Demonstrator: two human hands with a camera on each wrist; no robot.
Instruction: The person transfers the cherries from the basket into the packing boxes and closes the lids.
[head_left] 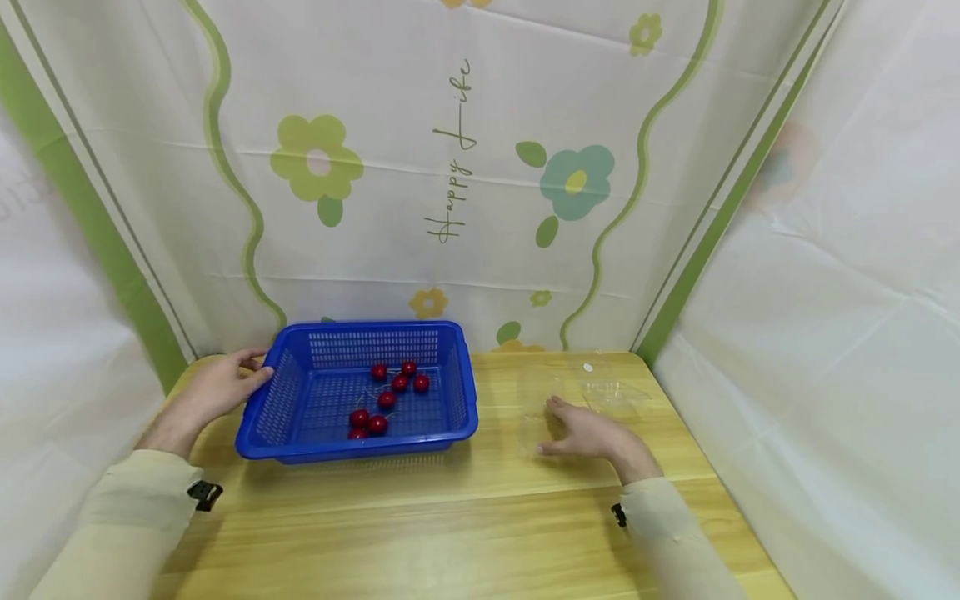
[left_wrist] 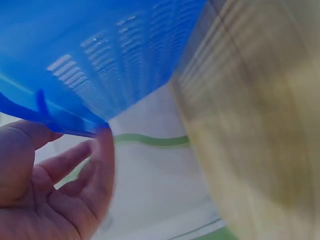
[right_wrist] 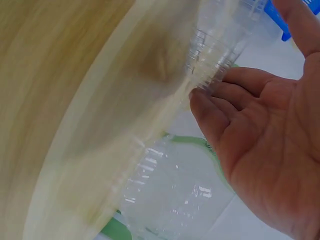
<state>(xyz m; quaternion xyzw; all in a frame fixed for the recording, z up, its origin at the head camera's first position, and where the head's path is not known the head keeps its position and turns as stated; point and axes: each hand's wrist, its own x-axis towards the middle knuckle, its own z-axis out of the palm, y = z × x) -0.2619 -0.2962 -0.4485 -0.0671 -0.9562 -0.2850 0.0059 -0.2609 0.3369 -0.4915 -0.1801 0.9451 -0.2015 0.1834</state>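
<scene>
A blue plastic basket (head_left: 356,446) with slotted walls stands at the left of the table, several red cherries (head_left: 386,400) with thin stems lying inside. My left hand (head_left: 221,385) is at its left end and grips the rim; in the left wrist view the thumb and fingertips meet the blue edge (left_wrist: 75,131). My right hand (head_left: 588,431) is spread beside a clear plastic clamshell box (head_left: 534,392), right of the basket. In the right wrist view its fingertips (right_wrist: 197,95) touch the ridged clear wall, with the thumb apart. The box's other half (right_wrist: 170,190) lies unfolded behind the hand.
The light wooden table (head_left: 420,533) runs up to a white curtain (head_left: 405,242) printed with flowers and green lines. More white cloth hangs on the left and right sides. A small white sticker (head_left: 587,367) shows on the clear plastic near the back edge.
</scene>
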